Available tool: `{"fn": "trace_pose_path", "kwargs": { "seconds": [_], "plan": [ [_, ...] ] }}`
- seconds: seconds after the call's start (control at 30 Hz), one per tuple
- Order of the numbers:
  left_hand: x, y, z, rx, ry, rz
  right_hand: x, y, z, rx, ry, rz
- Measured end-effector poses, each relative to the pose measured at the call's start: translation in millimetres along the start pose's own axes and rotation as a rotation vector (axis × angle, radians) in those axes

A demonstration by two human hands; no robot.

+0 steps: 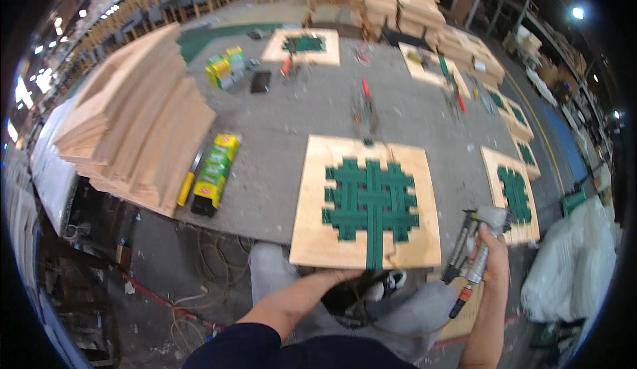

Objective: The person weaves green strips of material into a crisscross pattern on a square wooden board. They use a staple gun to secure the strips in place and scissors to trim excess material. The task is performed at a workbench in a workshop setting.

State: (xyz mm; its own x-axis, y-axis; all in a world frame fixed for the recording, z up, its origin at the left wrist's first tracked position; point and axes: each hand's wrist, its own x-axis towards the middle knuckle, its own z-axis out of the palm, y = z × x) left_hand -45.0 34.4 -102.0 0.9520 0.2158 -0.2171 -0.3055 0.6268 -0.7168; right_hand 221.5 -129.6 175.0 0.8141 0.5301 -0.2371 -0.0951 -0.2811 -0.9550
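In front of me a square light-wood board (312, 203) lies at the table's near edge. Green webbing straps (373, 200) are woven across its middle, over an opening, and one strap runs down to the front edge. My left hand (337, 276) is at that front edge, its fingers hidden beneath the board near the strap's end. To the right of the board, my right hand (492, 256) grips a pneumatic staple gun (490, 220), held tilted with its orange-and-black hose end (462, 297) pointing down toward me.
Stacked wooden panels (139, 130) stand at the left, beside a yellow-green box (215, 170) and a yellow-handled tool (186, 188). Red-handled tools (365, 90) lie mid-table. Other webbed boards (514, 193) sit at right and far back. A bundle in clear plastic (564, 276) stands right.
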Motion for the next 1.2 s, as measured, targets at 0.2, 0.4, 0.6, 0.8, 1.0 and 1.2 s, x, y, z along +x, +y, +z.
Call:
{"fn": "trace_pose_path", "kwargs": {
  "seconds": [0.2, 0.4, 0.6, 0.8, 1.0, 1.2],
  "plan": [
    [-4.8, -5.2, 5.6, 0.005, 0.063, 0.035, -77.0, 51.5, 74.2, 0.020, -0.261, 0.074],
    [-8.4, -5.9, 9.1, -0.033, 0.064, 0.031, -73.3, 64.1, 120.5, -0.054, -0.417, 0.175],
    [-10.2, -3.8, 11.0, -0.075, 0.059, 0.028, -64.6, 68.8, 136.2, -0.161, -0.425, 0.185],
    [-9.6, -1.5, 16.2, -0.459, 0.094, -0.080, -68.9, 69.2, 140.9, -0.209, -0.434, 0.181],
    [-10.2, -5.2, 13.0, -0.326, 0.109, -0.074, -71.9, 73.5, 145.1, -0.267, -0.421, 0.187],
    [-10.4, -8.8, 14.8, -0.135, 0.120, -0.024, -75.1, 73.2, 150.3, -0.236, -0.406, 0.179]
  ]
}}
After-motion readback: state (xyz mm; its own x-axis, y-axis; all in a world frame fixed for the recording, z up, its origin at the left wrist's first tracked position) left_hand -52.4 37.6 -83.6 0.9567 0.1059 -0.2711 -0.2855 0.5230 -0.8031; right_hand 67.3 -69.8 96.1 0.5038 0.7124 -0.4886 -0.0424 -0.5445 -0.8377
